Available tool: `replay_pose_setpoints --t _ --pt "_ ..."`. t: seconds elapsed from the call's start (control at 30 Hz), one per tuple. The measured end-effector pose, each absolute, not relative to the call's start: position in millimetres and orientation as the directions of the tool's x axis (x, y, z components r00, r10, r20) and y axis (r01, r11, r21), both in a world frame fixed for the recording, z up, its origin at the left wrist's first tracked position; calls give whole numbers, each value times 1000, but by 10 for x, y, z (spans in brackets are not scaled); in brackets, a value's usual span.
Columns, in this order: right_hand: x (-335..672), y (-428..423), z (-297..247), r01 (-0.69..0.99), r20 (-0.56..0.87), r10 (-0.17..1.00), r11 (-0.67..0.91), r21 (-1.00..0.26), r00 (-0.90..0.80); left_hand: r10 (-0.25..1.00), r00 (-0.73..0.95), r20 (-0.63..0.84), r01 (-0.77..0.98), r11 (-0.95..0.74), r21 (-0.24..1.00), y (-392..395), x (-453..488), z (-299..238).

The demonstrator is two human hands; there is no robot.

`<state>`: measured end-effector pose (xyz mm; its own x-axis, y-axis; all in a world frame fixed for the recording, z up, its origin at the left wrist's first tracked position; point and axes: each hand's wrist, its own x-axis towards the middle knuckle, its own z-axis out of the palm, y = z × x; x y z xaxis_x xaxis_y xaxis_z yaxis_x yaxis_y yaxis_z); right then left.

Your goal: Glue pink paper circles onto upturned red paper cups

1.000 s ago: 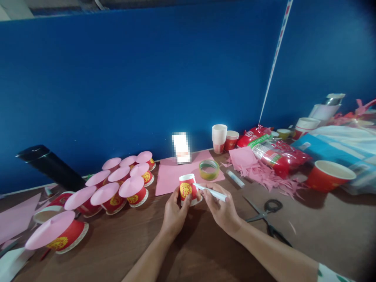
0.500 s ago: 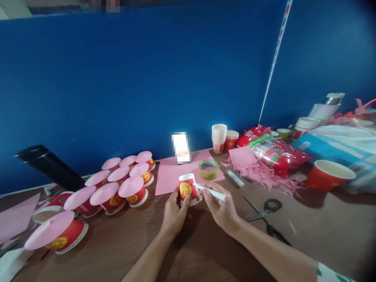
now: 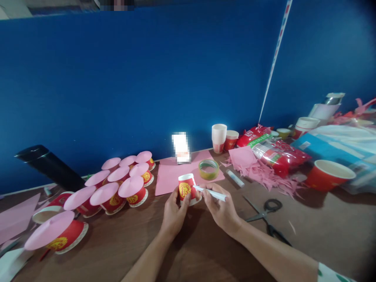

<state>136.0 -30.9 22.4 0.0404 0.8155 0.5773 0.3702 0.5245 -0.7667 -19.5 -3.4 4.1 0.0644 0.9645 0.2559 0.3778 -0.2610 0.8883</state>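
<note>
A red paper cup (image 3: 186, 187) with a yellow round design is upside down, its white base facing up, and my left hand (image 3: 175, 209) wraps round its lower left side. In my right hand (image 3: 220, 207) is a white marker pen (image 3: 214, 194), held like a pencil. The pen's tip meets the right side of the cup's printed face. Fingertips of my right hand lie close by the cup's lower right rim. Just behind the cup are pink paper sheets (image 3: 167, 176) and a roll of yellowish tape (image 3: 200, 172).
To the left stand several upturned red cups topped with pink paper cones (image 3: 131, 186), beside a black flask (image 3: 53, 168). Scissors (image 3: 261, 216), a glue stick (image 3: 235, 178), pink paper scraps (image 3: 270, 174), a red plastic bag (image 3: 282, 156) and an orange-red cup (image 3: 320, 178) lie to the right.
The pen's tip has slid slightly down and left on the cup's side. Both hands keep their hold, and the cup has barely shifted.
</note>
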Motion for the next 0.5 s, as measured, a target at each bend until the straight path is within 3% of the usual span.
replay_pose_setpoints --t 0.5 --pt "1346 -336 212 384 623 783 574 -723 4 971 68 231 371 -240 897 -36 -187 73"
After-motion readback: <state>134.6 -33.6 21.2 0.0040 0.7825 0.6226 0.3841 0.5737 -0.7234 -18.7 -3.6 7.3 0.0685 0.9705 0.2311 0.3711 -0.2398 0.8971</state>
